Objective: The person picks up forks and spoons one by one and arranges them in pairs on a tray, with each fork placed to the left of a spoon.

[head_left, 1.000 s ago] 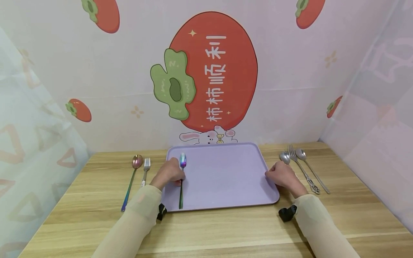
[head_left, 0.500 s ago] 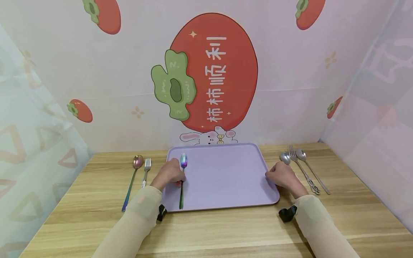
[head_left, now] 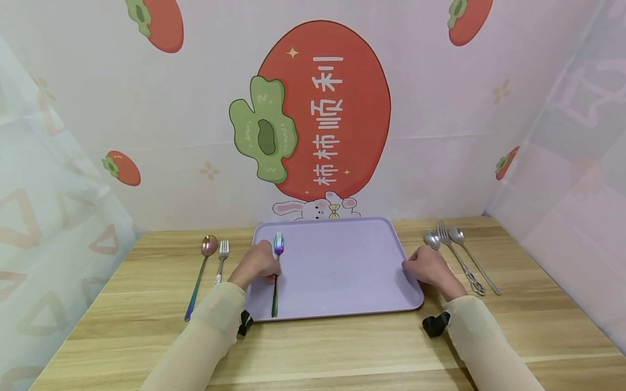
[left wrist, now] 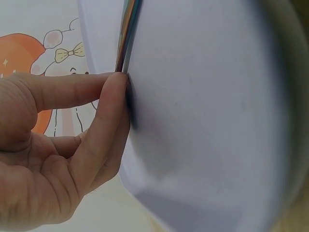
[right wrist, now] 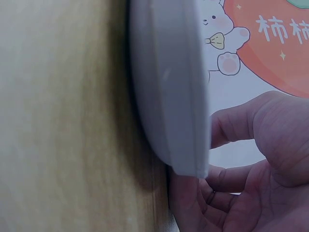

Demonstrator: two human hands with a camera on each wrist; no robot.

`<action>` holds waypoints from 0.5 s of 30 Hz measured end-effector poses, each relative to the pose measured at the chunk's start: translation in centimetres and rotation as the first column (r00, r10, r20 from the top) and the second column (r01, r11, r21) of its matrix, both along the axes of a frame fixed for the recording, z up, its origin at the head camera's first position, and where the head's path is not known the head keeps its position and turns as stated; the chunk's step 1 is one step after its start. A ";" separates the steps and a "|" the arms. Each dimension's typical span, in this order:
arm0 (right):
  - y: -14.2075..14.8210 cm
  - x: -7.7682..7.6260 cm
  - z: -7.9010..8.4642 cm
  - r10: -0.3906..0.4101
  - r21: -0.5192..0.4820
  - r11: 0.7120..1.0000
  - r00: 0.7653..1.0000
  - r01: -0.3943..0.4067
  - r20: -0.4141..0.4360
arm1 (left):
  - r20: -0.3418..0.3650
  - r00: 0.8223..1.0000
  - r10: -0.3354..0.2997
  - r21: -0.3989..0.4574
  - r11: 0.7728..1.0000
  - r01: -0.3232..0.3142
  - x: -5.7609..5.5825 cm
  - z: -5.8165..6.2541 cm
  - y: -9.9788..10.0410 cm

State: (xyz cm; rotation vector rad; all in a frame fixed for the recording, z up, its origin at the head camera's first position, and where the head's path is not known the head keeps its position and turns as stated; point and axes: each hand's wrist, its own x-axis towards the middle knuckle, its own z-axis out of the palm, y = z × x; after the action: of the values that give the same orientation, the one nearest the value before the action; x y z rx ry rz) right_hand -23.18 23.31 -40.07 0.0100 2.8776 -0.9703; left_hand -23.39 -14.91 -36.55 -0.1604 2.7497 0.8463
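Observation:
A lilac rectangular tray (head_left: 337, 266) lies on the wooden table. My left hand (head_left: 258, 263) reaches over its left side and pinches the handle of a rainbow-coloured fork (head_left: 279, 243). The tines point away from me, and the handle runs toward the near rim. In the left wrist view, the thumb and fingers of the left hand (left wrist: 91, 130) meet on the shiny handle (left wrist: 128, 36), close over the tray. My right hand (head_left: 429, 266) grips the tray's right rim; its wrist view has the tray edge (right wrist: 186, 111) between thumb and fingers.
Left of the tray lie a rainbow-handled spoon (head_left: 208, 247) and a silver fork (head_left: 223, 251), partly covered by the left arm. Beyond the right hand are a spoon (head_left: 432, 239), an ornate fork (head_left: 443, 233) and another spoon (head_left: 457, 235). A printed backdrop (head_left: 430, 179) stands behind the tray.

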 end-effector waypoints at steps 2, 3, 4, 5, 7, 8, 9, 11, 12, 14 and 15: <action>0.1 0.0 -0.1 -0.001 0.004 1.000 1.000 0.001 -0.012 | -0.002 1.000 0.000 0.000 1.000 0.000 0.0 0.0 0.0; 0.1 0.0 -0.1 0.000 0.002 1.000 1.000 0.000 -0.013 | -0.003 1.000 0.000 0.000 1.000 0.000 0.1 0.1 0.0; 0.1 0.0 -0.1 0.000 0.001 1.000 1.000 0.000 -0.014 | -0.003 1.000 -0.002 0.001 1.000 0.002 0.1 0.1 0.0; 0.1 0.0 -0.1 0.000 0.000 1.000 1.000 0.000 -0.014 | -0.004 1.000 -0.004 0.001 1.000 0.004 0.1 0.1 0.0; 0.1 0.0 -0.1 0.000 -0.001 1.000 1.000 0.000 -0.011 | -0.009 1.000 -0.006 -0.001 1.000 0.006 0.1 0.1 0.0; 0.1 0.0 -0.1 0.001 -0.001 1.000 1.000 -0.001 -0.010 | -0.011 1.000 -0.008 -0.001 1.000 0.008 0.1 0.1 0.0; 0.1 0.0 -0.1 0.000 -0.003 1.000 1.000 0.000 -0.006 | -0.012 1.000 -0.010 -0.002 1.000 0.010 0.2 0.1 0.0; 0.1 0.0 0.0 0.000 -0.004 1.000 1.000 0.000 -0.002 | -0.011 1.000 -0.010 0.000 1.000 0.010 0.2 0.0 0.0; 0.1 0.0 -0.1 0.001 -0.005 1.000 1.000 -0.001 0.000 | -0.009 1.000 -0.009 0.001 1.000 0.009 0.2 0.0 0.0; 0.1 0.0 -0.1 0.000 -0.007 1.000 1.000 0.000 0.002 | -0.005 1.000 -0.005 0.004 1.000 0.005 0.2 0.0 0.0; 0.1 0.0 -0.1 -0.001 -0.009 1.000 1.000 0.001 0.003 | -0.004 1.000 -0.003 0.006 1.000 0.003 0.2 0.0 0.0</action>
State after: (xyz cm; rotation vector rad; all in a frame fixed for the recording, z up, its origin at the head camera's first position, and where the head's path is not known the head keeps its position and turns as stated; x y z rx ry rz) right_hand -23.20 23.40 -40.15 0.0124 2.8711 -0.9834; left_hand -23.20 -14.92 -36.58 -0.1531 2.7503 0.8545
